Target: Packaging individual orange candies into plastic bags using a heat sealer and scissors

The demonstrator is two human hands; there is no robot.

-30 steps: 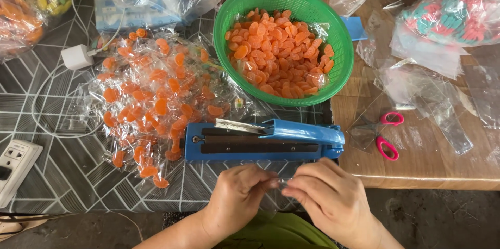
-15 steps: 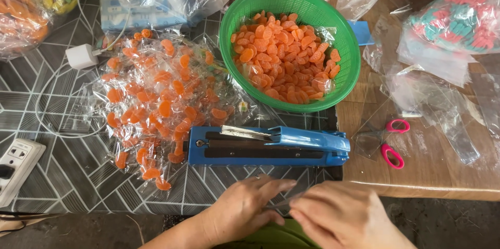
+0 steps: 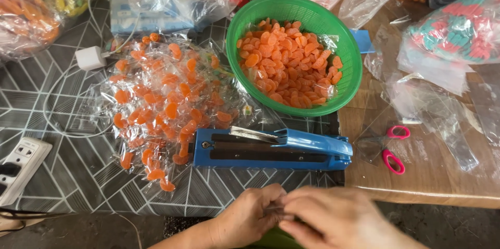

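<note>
- Our left hand and right hand pinch 1 small clear bag at 6 o'clock.
- We should rub its mouth open gently, below the blue sealer.

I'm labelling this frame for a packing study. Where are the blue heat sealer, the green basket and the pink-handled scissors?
blue heat sealer (image 3: 271,149): head view, on the middle of its blue body.
green basket (image 3: 291,3): head view, on the bare far rim.
pink-handled scissors (image 3: 391,161): head view, on the nearer pink handle loop.
</note>
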